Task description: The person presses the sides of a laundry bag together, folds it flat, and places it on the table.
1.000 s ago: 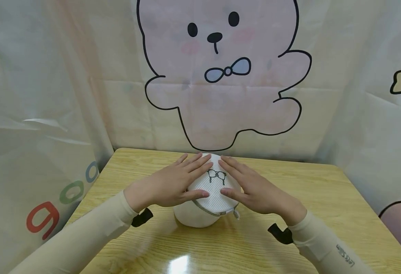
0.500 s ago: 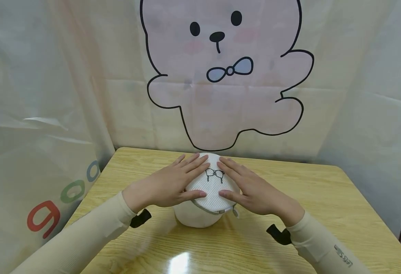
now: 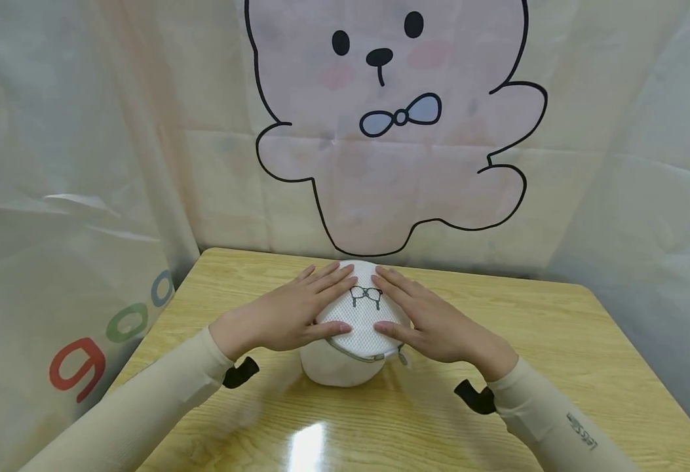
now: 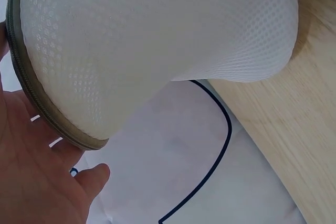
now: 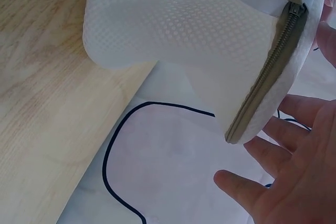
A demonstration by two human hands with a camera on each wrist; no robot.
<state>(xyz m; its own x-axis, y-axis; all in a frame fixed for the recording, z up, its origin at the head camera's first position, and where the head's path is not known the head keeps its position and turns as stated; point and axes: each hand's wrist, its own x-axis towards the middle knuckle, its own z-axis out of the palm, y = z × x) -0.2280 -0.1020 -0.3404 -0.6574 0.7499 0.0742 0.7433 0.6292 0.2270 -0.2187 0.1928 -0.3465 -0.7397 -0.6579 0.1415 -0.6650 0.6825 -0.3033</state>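
Observation:
A white mesh laundry bag [image 3: 364,334] with a glasses print on its round top stands on the table. A grey-brown zipper [image 5: 265,77] runs round the top's edge, its pull at the near right side in the head view. My left hand [image 3: 288,313] rests on the left of the top, fingers straight and spread. From the other side my right hand [image 3: 441,321] lies on the top in the same way, the print showing between the two. In the left wrist view the mesh side [image 4: 157,30] narrows inward below the rim.
The wooden table [image 3: 498,367] extends around the bag, with a light reflection near its front. A cloth backdrop [image 3: 221,196] with a cartoon bear hangs behind the far edge. More printed cloth [image 3: 44,262] hangs along the left side.
Both hands stay on the bag's top with hardly any movement. The head view has shifted slightly, so the backdrop sits a little farther right and higher.

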